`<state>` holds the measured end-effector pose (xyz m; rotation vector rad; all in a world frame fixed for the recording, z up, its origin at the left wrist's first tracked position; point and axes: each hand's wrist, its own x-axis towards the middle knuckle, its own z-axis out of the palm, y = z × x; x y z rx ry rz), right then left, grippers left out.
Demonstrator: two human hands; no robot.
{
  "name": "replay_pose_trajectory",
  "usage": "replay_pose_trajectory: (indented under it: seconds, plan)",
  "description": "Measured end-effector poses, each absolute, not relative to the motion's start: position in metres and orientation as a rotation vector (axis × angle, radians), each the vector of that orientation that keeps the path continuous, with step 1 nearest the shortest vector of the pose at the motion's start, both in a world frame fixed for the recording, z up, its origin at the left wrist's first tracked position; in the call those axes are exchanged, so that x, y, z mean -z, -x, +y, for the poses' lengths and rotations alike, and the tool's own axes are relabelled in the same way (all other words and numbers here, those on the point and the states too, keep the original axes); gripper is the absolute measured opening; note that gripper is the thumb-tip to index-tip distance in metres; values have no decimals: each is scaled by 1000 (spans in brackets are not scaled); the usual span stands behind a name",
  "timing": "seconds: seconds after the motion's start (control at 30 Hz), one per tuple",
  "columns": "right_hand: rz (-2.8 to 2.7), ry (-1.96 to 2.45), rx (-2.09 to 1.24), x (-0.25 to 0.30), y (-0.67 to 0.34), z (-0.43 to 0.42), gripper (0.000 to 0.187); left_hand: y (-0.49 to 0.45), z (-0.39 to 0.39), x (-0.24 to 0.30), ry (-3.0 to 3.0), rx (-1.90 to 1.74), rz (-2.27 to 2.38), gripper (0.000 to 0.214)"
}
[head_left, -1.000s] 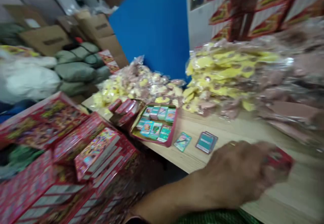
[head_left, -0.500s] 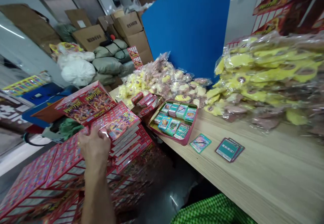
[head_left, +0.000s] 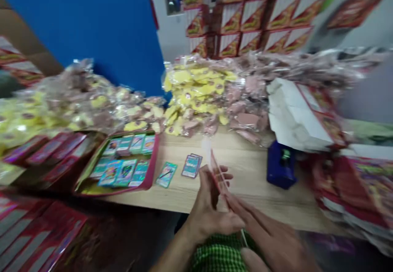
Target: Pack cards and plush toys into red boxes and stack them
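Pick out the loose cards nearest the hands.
The small stack of teal cards, just beyond the left hand; the single card lies farther off, beside the tin.

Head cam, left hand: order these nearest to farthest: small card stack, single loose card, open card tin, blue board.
From the left hand:
1. Small card stack: on the table, ahead and left of the hand.
2. Single loose card: on the table, left of the stack.
3. Open card tin: farther left on the table.
4. Blue board: far back, behind the bagged piles.
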<state>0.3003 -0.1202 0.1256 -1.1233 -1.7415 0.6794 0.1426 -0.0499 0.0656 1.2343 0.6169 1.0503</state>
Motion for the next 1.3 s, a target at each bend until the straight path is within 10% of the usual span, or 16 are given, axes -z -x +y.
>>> replay_pose_trajectory:
  seconds: [0.27,0.57,0.87,1.1,1.3]
  plan:
    - [-1866,1151,-628,-133,-343,-76,25,-131,-46,-76,-1094,-821,437,92]
    - [-1165,1030,-1372,-83,-324,-66,34,-138,-41,-74,-811,-925,888,41]
    - [-951,1078,-1291,-57,-320,-81,51,-144,-60,-49,-914,-1041,996,92]
    - [-1440,1263,-1146,-58,-331,-90,26,-136,-90,-29,-1257,-1135,1304,43]
    - [-1358,1105,-1358,-74,-344,-84,22,-128,-82,-48,-1088,-1107,1157,54]
